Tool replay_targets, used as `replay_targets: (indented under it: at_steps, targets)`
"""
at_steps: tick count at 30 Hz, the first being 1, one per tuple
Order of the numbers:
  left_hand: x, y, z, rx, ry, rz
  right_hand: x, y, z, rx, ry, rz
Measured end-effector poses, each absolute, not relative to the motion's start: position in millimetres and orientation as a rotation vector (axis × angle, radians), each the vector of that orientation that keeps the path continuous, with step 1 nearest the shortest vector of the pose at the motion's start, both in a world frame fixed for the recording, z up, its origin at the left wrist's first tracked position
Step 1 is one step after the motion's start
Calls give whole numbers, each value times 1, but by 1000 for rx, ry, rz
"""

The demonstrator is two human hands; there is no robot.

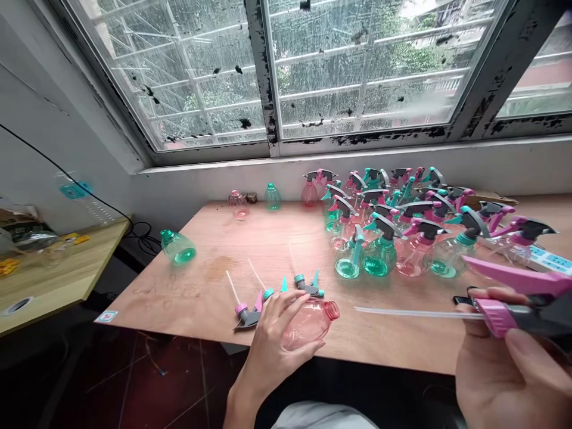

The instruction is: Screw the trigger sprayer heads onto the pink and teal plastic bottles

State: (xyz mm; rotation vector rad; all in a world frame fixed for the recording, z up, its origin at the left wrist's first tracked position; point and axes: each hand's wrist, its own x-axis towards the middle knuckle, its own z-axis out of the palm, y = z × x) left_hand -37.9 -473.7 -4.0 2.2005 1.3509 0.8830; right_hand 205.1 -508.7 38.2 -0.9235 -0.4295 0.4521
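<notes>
My left hand [279,339] is wrapped round a clear pink bottle [308,325], tilted so that its open threaded neck points right. In my right hand [504,357] is a pink and grey trigger spray head [498,316], its thin white dip tube stretching left toward the bottle's mouth. The tube's end and the bottle neck are apart. Just beyond my left hand lie loose spray heads: one with a pink collar [243,313], one with a teal collar [268,294] partly hidden by my fingers, and a teal and grey one [308,286].
Many assembled spray bottles [379,256] crowd the table's back right, before a white power strip [549,261]. Capless bottles stand at the back, pink [238,205] and green [272,196]. Another green bottle [179,247] leans at the left edge. A second table [89,262] is farther left.
</notes>
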Motion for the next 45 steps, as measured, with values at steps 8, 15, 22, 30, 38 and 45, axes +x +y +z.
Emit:
replay_targets:
  at_steps: [8, 15, 22, 30, 38, 45]
  targets:
    - [-29, -481, -2, 2213, 1251, 869, 193, -490, 8, -865, -634, 671]
    - [-28, -479, -8, 2171, 1194, 982, 209, -491, -25, -930, -1120, 997]
    - [-20, -476, -23, 2293, 1135, 882, 206, -508, -66, -1019, -1144, 1187]
    - [-14, -476, -36, 2476, 1134, 842, 195, -499, -88, -1074, -1176, 1124]
    - [-3, -477, -35, 2637, 1125, 894, 198, -496, -84, -1013, -1285, 1025]
    - [7, -475, -37, 2605, 1054, 954, 206, -491, -91, -1013, -1288, 1016]
